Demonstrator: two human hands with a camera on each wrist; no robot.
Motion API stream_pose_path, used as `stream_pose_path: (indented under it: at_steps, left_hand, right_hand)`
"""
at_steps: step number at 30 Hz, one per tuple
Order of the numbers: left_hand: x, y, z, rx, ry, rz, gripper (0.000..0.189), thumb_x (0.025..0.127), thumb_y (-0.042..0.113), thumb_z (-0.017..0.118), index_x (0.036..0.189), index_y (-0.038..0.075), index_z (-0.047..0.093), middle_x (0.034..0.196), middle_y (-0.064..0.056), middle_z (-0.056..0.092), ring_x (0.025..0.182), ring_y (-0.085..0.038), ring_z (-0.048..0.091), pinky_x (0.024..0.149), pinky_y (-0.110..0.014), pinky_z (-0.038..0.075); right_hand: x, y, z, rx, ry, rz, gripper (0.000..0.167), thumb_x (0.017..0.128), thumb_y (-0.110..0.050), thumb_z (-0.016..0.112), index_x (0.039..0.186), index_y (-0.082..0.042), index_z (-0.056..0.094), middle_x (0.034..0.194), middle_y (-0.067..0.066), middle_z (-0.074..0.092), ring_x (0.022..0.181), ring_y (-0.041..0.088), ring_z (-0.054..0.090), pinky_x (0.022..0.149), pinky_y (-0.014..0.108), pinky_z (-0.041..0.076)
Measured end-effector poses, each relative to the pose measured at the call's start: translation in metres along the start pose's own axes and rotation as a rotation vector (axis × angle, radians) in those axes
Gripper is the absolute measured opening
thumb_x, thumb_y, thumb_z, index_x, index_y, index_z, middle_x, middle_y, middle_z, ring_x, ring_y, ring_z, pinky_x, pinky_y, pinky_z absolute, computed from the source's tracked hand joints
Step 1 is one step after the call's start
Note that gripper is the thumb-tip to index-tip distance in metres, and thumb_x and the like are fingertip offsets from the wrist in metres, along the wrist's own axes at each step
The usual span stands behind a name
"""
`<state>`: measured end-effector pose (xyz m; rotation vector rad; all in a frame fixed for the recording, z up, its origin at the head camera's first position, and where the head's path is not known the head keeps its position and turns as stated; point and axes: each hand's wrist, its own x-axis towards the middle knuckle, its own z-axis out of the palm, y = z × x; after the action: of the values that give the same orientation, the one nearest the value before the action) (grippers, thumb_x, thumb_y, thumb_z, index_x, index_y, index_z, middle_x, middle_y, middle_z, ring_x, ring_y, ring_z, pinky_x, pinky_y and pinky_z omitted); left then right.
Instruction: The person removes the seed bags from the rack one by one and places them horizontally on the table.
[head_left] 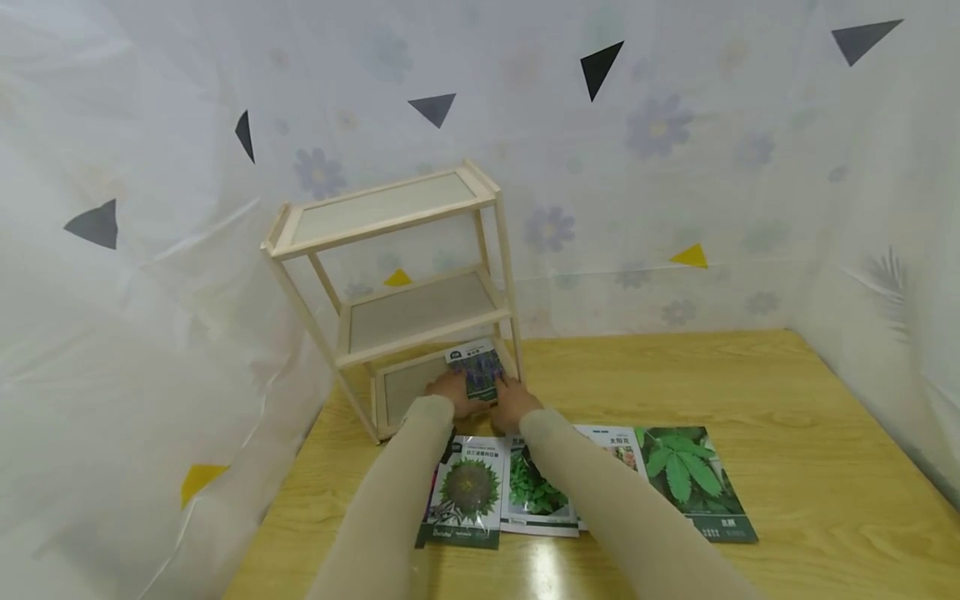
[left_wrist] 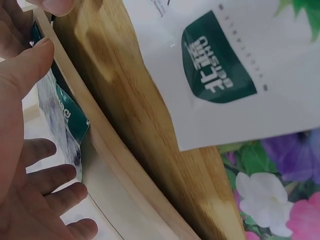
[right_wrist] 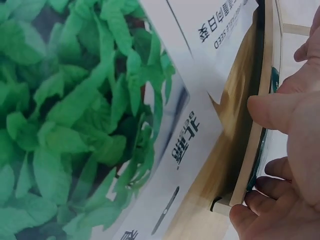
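A seed packet (head_left: 480,367) with purple flower spikes lies on the bottom tier of a small wooden shelf (head_left: 420,329). My left hand (head_left: 453,392) is at the packet's left edge, my right hand (head_left: 513,402) at its right edge. In the left wrist view, the left thumb (left_wrist: 35,65) reaches over the packet (left_wrist: 75,117) and the other fingers are spread and loose. From the right wrist, the right thumb (right_wrist: 272,112) lies across the shelf's front rail (right_wrist: 250,165), with the fingertips by the packet's green end. The packet's underside is hidden.
Several seed packets lie in a row before the shelf: a sunflower one (head_left: 468,492), a leafy green one (head_left: 532,492), one partly under the right forearm (head_left: 622,442), and a large-leaf one (head_left: 693,479). Wooden table (head_left: 810,433) extends right; patterned sheeting (head_left: 720,167) hangs behind.
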<state>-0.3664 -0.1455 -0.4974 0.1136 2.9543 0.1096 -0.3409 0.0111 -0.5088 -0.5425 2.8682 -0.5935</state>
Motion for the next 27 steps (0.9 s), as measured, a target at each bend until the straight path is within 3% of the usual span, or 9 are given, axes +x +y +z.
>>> stream_pose_path:
  at_steps: [5, 9, 21, 27]
  left_hand:
    - [-0.0018, 0.0022, 0.0012, 0.013, 0.003, 0.016, 0.094, 0.082, 0.069, 0.057, 0.148, 0.006, 0.036, 0.148, -0.016, 0.039, 0.131, -0.033, 0.043, 0.101, -0.050, 0.041]
    - [-0.0029, 0.0042, 0.0017, 0.022, 0.002, 0.020, 0.087, 0.084, 0.068, 0.056, 0.144, 0.007, 0.044, 0.145, -0.016, 0.043, 0.127, -0.034, 0.047, 0.099, -0.051, 0.042]
    - [-0.0071, 0.0096, -0.0052, 0.046, 0.004, 0.048, 0.068, 0.087, 0.056, 0.062, 0.126, 0.001, 0.060, 0.118, -0.018, 0.063, 0.104, -0.034, 0.061, 0.089, -0.047, 0.049]
    - [-0.0021, 0.0074, 0.0043, 0.015, 0.023, 0.045, 0.065, 0.084, 0.057, 0.066, 0.114, 0.000, 0.066, 0.104, -0.016, 0.067, 0.092, -0.032, 0.064, 0.082, -0.046, 0.052]
  right_hand:
    - [0.0001, 0.0026, 0.0006, -0.013, -0.033, 0.001, 0.072, 0.094, -0.025, 0.060, 0.150, 0.003, 0.024, 0.155, 0.021, 0.021, 0.141, 0.036, 0.023, 0.111, 0.046, 0.029]
    - [0.0001, 0.0049, -0.0001, -0.030, -0.056, 0.001, 0.071, 0.094, -0.027, 0.061, 0.149, 0.003, 0.027, 0.156, 0.019, 0.021, 0.142, 0.034, 0.022, 0.112, 0.045, 0.027]
    - [0.0021, 0.0067, -0.0037, -0.091, -0.026, -0.008, 0.062, 0.090, -0.020, 0.063, 0.142, 0.004, 0.041, 0.151, 0.017, 0.033, 0.138, 0.034, 0.032, 0.109, 0.043, 0.034]
    - [-0.0011, 0.0042, -0.0036, -0.112, -0.007, 0.003, 0.054, 0.089, -0.020, 0.065, 0.137, 0.001, 0.051, 0.145, 0.014, 0.042, 0.129, 0.036, 0.044, 0.100, 0.044, 0.044]
